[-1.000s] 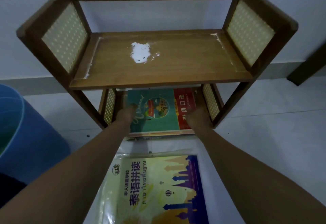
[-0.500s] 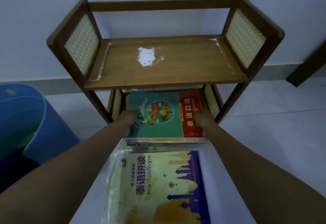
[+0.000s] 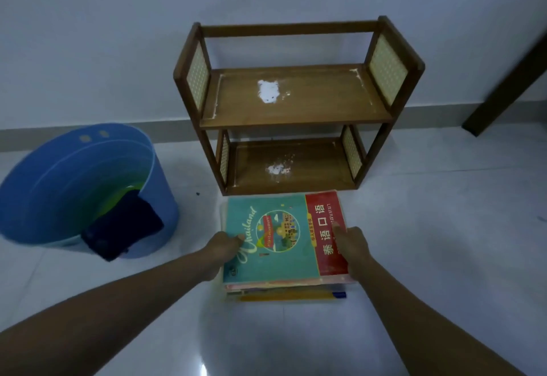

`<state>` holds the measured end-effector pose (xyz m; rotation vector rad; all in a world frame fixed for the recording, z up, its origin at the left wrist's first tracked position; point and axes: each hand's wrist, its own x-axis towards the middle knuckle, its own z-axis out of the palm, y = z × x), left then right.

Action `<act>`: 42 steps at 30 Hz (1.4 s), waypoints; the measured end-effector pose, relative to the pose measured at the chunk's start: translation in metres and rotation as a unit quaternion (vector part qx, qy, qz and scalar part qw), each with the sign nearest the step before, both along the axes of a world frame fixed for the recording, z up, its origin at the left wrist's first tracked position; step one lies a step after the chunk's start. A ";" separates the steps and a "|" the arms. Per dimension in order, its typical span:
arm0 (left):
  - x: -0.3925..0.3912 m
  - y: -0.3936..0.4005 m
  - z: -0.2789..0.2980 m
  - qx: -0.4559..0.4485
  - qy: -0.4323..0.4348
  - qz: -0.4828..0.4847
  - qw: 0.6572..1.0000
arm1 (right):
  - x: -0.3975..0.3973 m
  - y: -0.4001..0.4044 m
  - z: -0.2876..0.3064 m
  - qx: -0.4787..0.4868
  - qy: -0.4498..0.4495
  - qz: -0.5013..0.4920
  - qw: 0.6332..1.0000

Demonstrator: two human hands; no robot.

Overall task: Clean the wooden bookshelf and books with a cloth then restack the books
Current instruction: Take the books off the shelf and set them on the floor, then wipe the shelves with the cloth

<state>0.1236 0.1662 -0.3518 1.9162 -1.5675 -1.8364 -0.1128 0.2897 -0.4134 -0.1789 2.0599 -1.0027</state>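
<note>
A small two-tier wooden bookshelf (image 3: 296,115) stands against the wall, both tiers bare of books. White powder (image 3: 268,92) marks the upper board and more white powder (image 3: 276,168) the lower one. In front of it a stack of books (image 3: 281,242) lies flat on the floor, a teal-and-red cover on top. My left hand (image 3: 220,250) grips the stack's left edge, thumb on the cover. My right hand (image 3: 349,245) holds the right edge, fingers on the red band. A dark cloth (image 3: 124,232) hangs over a bucket's rim.
A blue bucket (image 3: 59,186) sits on the white tiled floor (image 3: 444,242) left of the shelf. A dark wooden leg (image 3: 509,79) slants at the far right by the wall.
Both hands have drawn the stack out of the lower tier toward me and set it on top of the plastic-covered book on the floor. The view has pulled back, showing the bare lower tier.
</note>
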 end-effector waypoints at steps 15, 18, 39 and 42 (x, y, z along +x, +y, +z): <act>0.003 0.023 -0.049 -0.167 -0.269 -0.060 0.947 | 0.040 0.003 -0.011 0.138 0.250 0.062 0.956; 0.011 0.023 -0.044 -0.184 -0.272 -0.106 0.939 | 0.041 0.002 0.005 0.160 0.299 0.132 0.931; 0.161 -0.043 0.102 -0.503 -0.226 -0.116 0.826 | 0.248 -0.172 0.184 -0.191 0.326 0.498 0.780; 0.164 -0.052 0.094 -0.482 -0.211 -0.110 0.843 | 0.261 -0.172 0.172 -0.164 0.311 0.507 0.787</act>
